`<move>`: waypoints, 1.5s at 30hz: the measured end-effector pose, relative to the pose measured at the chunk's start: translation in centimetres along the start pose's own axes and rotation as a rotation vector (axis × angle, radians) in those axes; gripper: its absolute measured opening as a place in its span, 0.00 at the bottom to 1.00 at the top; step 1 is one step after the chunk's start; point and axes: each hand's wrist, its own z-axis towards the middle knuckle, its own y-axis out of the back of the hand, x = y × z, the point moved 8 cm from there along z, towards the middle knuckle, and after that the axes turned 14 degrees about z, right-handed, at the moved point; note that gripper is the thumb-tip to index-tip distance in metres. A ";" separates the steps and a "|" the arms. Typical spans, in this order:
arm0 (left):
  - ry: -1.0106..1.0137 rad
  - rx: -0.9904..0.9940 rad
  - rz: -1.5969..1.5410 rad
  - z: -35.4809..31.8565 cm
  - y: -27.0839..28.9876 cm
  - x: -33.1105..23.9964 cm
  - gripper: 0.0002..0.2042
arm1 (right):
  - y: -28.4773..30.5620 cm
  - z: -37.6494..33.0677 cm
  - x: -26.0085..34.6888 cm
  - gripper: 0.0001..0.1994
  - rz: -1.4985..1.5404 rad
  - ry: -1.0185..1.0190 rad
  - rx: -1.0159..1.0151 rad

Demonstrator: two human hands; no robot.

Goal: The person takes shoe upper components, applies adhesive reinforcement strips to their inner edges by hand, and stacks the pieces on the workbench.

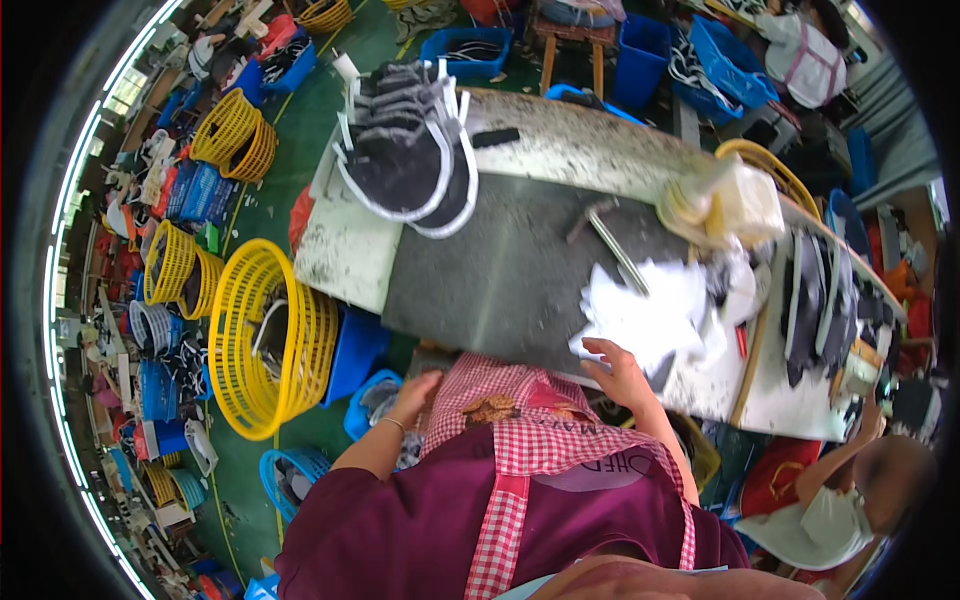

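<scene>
- The right hand (622, 378) reaches over the near table edge, fingers loosely spread with nothing visible between them; whether a fingertip touches the white sheets (640, 320) I cannot tell.
- The left hand (410, 400) is lower, beside the apron (510, 455) and short of the table, its fingers loosely extended and no item visible in it.
- The white sheets lie in a loose, overlapping pile at the right of the dark mat (470, 270), just beyond the right hand, probably to be in easy reach.
- The hammer (617, 250) has its head on the mat and its handle end on the sheets, pointing near, perhaps for quick pick-up; the mat likely shields the table.
- Dark pieces with white edging (395, 170) overlap at the far left, probably fanned for lifting singly.
- A pale container (748, 205) stands far right, apparently out of the working space.
- A large yellow basket (315, 350) sits left of the table, seemingly for loose parts.
- Writing: the apron has dark printed lettering, partly lost in folds; I make out no label on the container.
</scene>
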 end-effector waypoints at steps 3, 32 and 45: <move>-0.235 -0.229 0.259 6.8 6.4 -11.5 0.13 | 0.3 11.6 2.9 0.22 0.070 -0.021 -0.058; -1.280 -0.692 0.962 13.5 8.8 -20.3 0.16 | -29.0 3.8 25.0 0.08 1.030 1.006 1.049; -1.369 -0.433 0.849 14.2 8.9 -18.0 0.06 | -32.1 -1.9 28.8 0.06 0.612 1.470 0.675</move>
